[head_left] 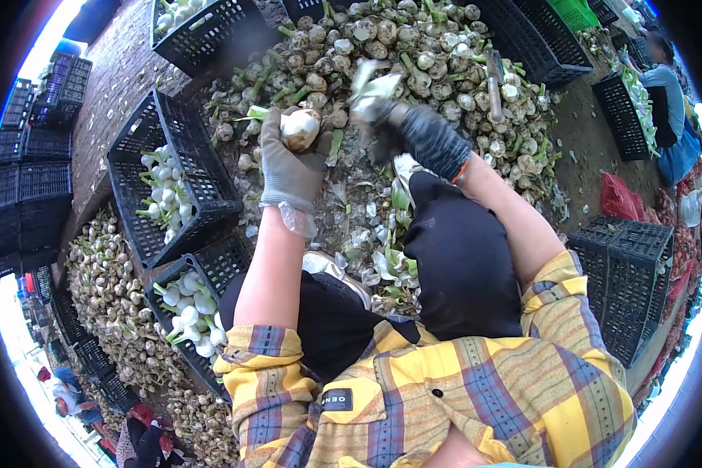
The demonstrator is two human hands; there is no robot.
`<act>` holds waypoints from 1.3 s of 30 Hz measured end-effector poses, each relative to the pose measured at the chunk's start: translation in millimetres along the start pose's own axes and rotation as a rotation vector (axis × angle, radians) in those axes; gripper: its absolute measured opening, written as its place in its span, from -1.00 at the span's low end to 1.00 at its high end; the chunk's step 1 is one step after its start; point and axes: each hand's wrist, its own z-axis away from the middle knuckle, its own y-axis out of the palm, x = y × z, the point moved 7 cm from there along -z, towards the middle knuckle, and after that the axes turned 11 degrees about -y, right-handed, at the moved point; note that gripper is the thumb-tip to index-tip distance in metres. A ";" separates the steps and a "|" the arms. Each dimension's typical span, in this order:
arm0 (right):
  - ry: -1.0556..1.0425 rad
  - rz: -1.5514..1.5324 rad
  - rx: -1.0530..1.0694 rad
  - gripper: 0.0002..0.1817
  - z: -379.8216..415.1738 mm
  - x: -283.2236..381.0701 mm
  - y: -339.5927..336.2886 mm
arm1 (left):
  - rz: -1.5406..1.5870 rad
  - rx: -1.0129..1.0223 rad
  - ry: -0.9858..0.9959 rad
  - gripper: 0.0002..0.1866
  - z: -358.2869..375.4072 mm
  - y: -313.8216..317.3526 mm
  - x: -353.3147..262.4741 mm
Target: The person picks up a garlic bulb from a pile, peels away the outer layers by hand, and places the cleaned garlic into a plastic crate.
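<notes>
Grey-gloved left hand [289,162] cupped a round white-and-brown bulb [299,129], fingers best tucked clear of the blurred black-gloved right hand [389,125] nearby, whose grip I couldn't tell.

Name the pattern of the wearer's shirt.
The wearer's shirt is plaid, yellow crossed by blue and reddish bands; it shows best in the head view.

Head-worn view, facing forward-down

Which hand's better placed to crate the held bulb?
Left, likely: the left hand holds the bulb and is nearer the black crate of white bulbs; the right hand is farther off.
</notes>
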 end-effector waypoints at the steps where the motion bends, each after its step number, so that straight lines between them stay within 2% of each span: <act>1: 0.060 0.223 0.170 -0.58 6.1 7.5 17.8 | -0.055 -0.027 0.052 -0.69 -1.7 -2.0 -3.7; 2: 0.118 0.449 0.340 -0.56 12.9 11.2 30.4 | -0.110 -0.052 0.106 -0.68 -2.5 -3.6 -7.8; 3: -0.067 0.924 0.620 -0.60 6.2 -1.2 37.3 | -0.163 0.020 0.157 -0.64 -1.6 0.8 -10.7; 4: -0.197 0.924 0.581 -0.65 3.5 -10.1 31.8 | -0.230 0.013 0.197 -0.64 0.1 0.2 -11.6; 5: -0.518 0.996 0.371 -0.64 -2.3 -3.8 26.5 | -0.298 0.009 0.238 -0.63 7.6 6.9 -12.9; 7: -0.677 0.728 0.162 -0.62 -1.2 4.8 15.5 | -0.452 0.019 0.319 -0.60 10.5 12.1 -14.9; 9: -0.355 0.098 0.182 -0.62 -5.9 0.7 16.0 | -0.562 0.031 0.348 -0.56 9.9 16.4 -14.8; 12: 0.247 -0.111 0.111 -0.54 5.3 -2.2 22.4 | -0.672 0.036 0.374 -0.50 18.8 27.7 -9.7; 13: 0.160 -0.220 0.047 -0.48 -4.4 -19.2 19.8 | -0.698 0.036 0.380 -0.48 22.1 31.1 -6.9; 16: 0.143 -0.199 0.084 -0.46 3.2 1.7 29.8 | -0.718 0.142 0.379 -0.52 22.7 37.3 3.2; 17: 0.136 -0.184 0.116 -0.51 2.8 0.8 29.4 | -0.701 0.200 0.395 -0.53 21.7 40.1 6.7; 20: 0.057 -0.157 0.204 -0.60 2.8 9.0 32.7 | -0.756 0.137 0.356 -0.52 22.3 37.3 10.8; 21: 0.061 -0.218 0.164 -0.67 1.7 1.8 27.9 | -0.745 0.128 0.349 -0.50 22.2 36.9 11.4; 24: 0.014 -0.181 0.121 -0.67 1.3 4.4 24.8 | -0.781 0.125 0.336 -0.49 19.5 35.2 10.5; 25: 0.054 -0.170 0.096 -0.67 6.4 6.3 22.0 | -0.776 0.127 0.332 -0.49 19.1 35.5 10.9; 28: 0.268 -0.427 0.073 -0.68 9.1 -2.0 24.1 | -0.759 0.130 0.336 -0.49 19.9 36.6 12.2; 31: 0.126 -0.124 0.108 -0.68 5.9 4.7 25.8 | -0.755 0.108 0.368 -0.49 21.5 37.4 12.6; 34: -0.015 -0.105 0.091 -0.68 3.9 5.3 22.4 | -0.778 0.061 0.401 -0.49 20.9 35.3 9.8; 37: -0.046 0.163 0.127 -0.72 6.2 17.8 19.9 | -0.793 0.064 0.394 -0.49 21.5 35.3 10.5; 39: -0.093 0.386 0.047 -0.74 -13.9 -10.9 2.9 | -0.773 0.082 0.367 -0.50 18.4 33.6 10.3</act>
